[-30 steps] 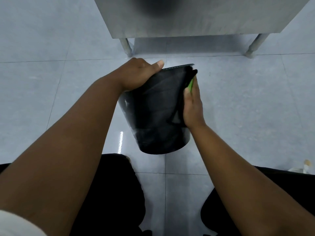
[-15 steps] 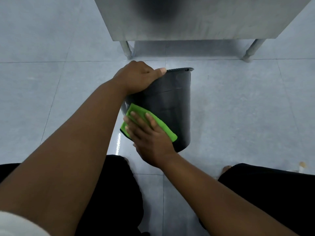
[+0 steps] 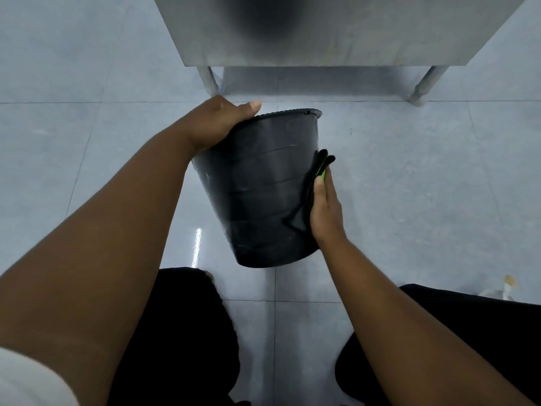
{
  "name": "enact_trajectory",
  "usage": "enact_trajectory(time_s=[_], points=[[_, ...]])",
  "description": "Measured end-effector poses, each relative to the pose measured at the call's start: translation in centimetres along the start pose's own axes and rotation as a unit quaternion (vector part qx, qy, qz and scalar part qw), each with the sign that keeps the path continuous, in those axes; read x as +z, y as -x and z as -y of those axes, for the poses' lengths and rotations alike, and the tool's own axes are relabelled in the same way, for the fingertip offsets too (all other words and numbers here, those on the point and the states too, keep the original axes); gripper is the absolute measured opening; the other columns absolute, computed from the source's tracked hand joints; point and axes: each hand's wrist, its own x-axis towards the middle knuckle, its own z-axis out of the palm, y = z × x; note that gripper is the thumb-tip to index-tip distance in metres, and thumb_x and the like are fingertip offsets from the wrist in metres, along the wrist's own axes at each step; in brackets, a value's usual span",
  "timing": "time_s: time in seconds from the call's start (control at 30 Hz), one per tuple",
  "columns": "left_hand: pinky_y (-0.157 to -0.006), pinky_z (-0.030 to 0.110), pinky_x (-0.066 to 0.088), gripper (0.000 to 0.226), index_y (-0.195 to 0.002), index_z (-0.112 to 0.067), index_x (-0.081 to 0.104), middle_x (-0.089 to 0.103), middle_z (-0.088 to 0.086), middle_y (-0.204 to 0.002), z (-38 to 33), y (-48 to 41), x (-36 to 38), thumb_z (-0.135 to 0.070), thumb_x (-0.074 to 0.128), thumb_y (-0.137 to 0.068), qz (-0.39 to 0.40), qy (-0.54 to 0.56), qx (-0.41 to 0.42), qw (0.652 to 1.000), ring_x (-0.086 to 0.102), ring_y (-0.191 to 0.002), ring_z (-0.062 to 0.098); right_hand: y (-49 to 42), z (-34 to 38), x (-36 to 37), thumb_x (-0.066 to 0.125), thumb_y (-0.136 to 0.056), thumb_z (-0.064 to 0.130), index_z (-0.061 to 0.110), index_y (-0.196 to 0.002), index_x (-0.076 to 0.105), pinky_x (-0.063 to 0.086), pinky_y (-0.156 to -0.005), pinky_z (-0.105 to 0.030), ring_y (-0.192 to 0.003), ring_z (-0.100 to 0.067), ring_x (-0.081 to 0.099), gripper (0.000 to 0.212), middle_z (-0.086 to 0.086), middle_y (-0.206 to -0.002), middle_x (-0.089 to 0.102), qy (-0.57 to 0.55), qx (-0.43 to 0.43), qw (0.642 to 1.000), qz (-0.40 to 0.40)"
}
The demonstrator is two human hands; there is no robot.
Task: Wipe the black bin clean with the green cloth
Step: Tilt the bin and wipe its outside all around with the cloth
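- Left hand (image 3: 218,124), leftmost: curled over the near-left rim of the black bin (image 3: 257,194), thumb laid along the rim's top edge, bracing it.
- Black bin, in the middle, between both hands and over the tiled floor (image 3: 409,186): tilted, mouth away from the body, base toward the knees, long axis running near to far. Contact between base and floor impossible to tell.
- Green cloth (image 3: 322,174), against the bin's right outer wall: sandwiched between wall and palm, mostly dark in shadow, only a green sliver showing by the fingertips.
- Right hand (image 3: 326,212), rightmost: fingers straight and flat on the cloth, pointing toward the rim, roughly midway along the wall.
- Judged relation for the next stroke: fingers lined up with the bin's long axis, so probably a wipe lengthwise along the wall, rim to base. Right hand doing the wiping, left hand only steadying. Upward-facing side of the wall just left of the cloth, within easy reach.
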Motion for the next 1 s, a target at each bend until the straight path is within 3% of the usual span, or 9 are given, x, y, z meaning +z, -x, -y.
enact_trajectory(time_s=[0.1, 0.2, 0.37, 0.5, 0.53, 0.63, 0.8, 0.9, 1.0], points=[[-0.078, 0.033, 0.040, 0.060, -0.068, -0.011, 0.059, 0.061, 0.003, -0.076, 1.3, 0.0, 0.7, -0.066, 0.048, -0.091, -0.030, 0.027, -0.023, 0.999, 0.058, -0.078, 0.017, -0.6, 1.7, -0.6, 0.023, -0.096, 0.061, 0.026, -0.159, 0.015, 0.027, -0.121, -0.048, -0.153, -0.020, 0.019, 0.073, 0.000, -0.166, 0.019, 0.160, -0.129, 0.978, -0.038], [-0.085, 0.035, 0.042, 0.056, -0.077, -0.017, 0.064, 0.065, 0.003, -0.094, 1.5, 0.3, 0.4, -0.065, 0.042, -0.094, -0.022, -0.003, -0.038, 0.999, 0.059, -0.093, 0.021, 1.0, 2.4, 1.0, 0.037, -0.097, 0.058, 0.020, -0.158, 0.020, 0.017, -0.122, -0.053, -0.154, -0.038, 0.009, 0.074, -0.014, -0.166, 0.012, 0.361, -0.306, 0.880, -0.034], [-0.102, 0.031, 0.034, 0.049, -0.117, -0.022, 0.067, 0.058, 0.004, -0.137, -3.4, -0.1, 0.9, -0.056, 0.036, -0.101, 0.011, -0.142, 0.060, 0.988, 0.049, -0.128, 0.022, 4.9, 1.7, 4.9, 0.056, -0.093, 0.047, 0.024, -0.148, 0.046, 0.002, -0.123, -0.058, -0.153, -0.037, 0.015, 0.060, -0.006, -0.161, 0.032, 0.444, -0.500, 0.739, 0.088], [-0.076, 0.035, 0.039, 0.066, -0.062, -0.015, 0.051, 0.060, 0.008, -0.079, -3.4, -1.0, 2.2, -0.070, 0.031, -0.095, -0.009, -0.254, 0.040, 0.966, 0.059, -0.089, 0.030, 6.7, 1.6, 6.6, 0.057, -0.092, 0.047, 0.024, -0.146, 0.048, -0.012, -0.122, -0.056, -0.154, -0.034, 0.008, 0.060, -0.006, -0.164, 0.025, 0.539, -0.531, 0.634, 0.160], [-0.072, 0.035, 0.037, 0.070, -0.056, -0.014, 0.045, 0.054, 0.006, -0.069, -3.3, -1.0, 2.4, -0.072, 0.031, -0.093, -0.031, -0.264, 0.034, 0.963, 0.056, -0.079, 0.029, 6.5, 1.7, 6.3, 0.059, -0.091, 0.048, 0.024, -0.147, 0.047, -0.011, -0.122, -0.055, -0.154, -0.033, 0.009, 0.062, -0.007, -0.165, 0.024, 0.524, -0.535, 0.646, 0.146], [-0.067, 0.035, 0.033, 0.072, -0.051, -0.012, 0.039, 0.047, 0.005, -0.061, -2.9, -1.0, 2.6, -0.070, 0.034, -0.093, -0.075, -0.270, 0.059, 0.958, 0.050, -0.067, 0.026, 5.2, 1.6, 4.6, 0.061, -0.091, 0.051, 0.021, -0.150, 0.044, 0.005, -0.124, -0.055, -0.153, -0.033, 0.015, 0.069, -0.008, -0.163, 0.025, 0.416, -0.493, 0.762, 0.056], [-0.057, 0.034, 0.032, 0.069, -0.053, -0.012, 0.032, 0.040, 0.006, -0.056, -2.1, -0.8, 1.3, -0.068, 0.041, -0.093, -0.037, -0.246, 0.075, 0.966, 0.044, -0.059, 0.022, 2.7, 0.1, 2.7, 0.054, -0.090, 0.058, 0.014, -0.155, 0.028, 0.011, -0.124, -0.054, -0.154, -0.035, 0.005, 0.083, -0.008, -0.165, 0.009, 0.309, -0.362, 0.879, -0.035], [-0.057, 0.028, 0.032, 0.067, -0.055, -0.011, 0.037, 0.043, 0.008, -0.062, -1.4, -0.3, 0.0, -0.066, 0.041, -0.094, -0.018, -0.227, 0.046, 0.973, 0.043, -0.060, 0.017, 1.0, -0.3, 1.8, 0.039, -0.096, 0.055, 0.016, -0.159, 0.016, 0.019, -0.125, -0.043, -0.155, -0.022, 0.012, 0.077, -0.005, -0.167, 0.009, 0.126, -0.197, 0.972, -0.008], [-0.058, 0.026, 0.032, 0.067, -0.058, -0.009, 0.040, 0.043, 0.008, -0.066, -0.8, 0.1, -0.4, -0.066, 0.042, -0.093, -0.015, -0.210, 0.036, 0.977, 0.042, -0.059, 0.015, 0.0, 0.4, 1.2, 0.024, -0.103, 0.057, 0.037, -0.156, 0.023, 0.029, -0.119, -0.037, -0.146, -0.017, 0.035, 0.057, 0.007, -0.159, 0.035, -0.002, 0.002, 1.000, 0.023]])
